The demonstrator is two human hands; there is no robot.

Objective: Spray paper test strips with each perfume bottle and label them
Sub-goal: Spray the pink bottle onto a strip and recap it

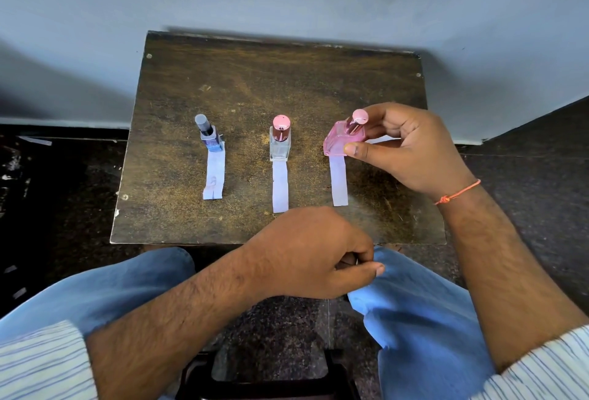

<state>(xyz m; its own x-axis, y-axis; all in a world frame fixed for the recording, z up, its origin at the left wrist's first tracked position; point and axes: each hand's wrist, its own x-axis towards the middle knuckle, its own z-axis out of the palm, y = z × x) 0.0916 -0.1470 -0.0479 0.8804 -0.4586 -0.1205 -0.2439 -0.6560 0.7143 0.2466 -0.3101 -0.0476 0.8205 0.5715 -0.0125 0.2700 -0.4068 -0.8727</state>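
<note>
Your right hand (411,151) grasps the pink bottle (342,140), thumb on its front, fingers behind | bottle tilted at the far end of the right strip (338,180) | your left hand (314,253) curled closed near the table (255,87) edge

The tabletop (255,87) is dark brown, mottled with ochre. At nine o'clock stands a blue bottle (213,138) with a grey cap; at centre a clear bottle (280,148) with a pink cap; at three o'clock a pink bottle (342,141). The three paper strips (280,189) are pale lavender. The wrist thread (459,192) is orange, the jeans (424,320) light blue, the sleeves (41,364) white with thin blue stripes.
</note>
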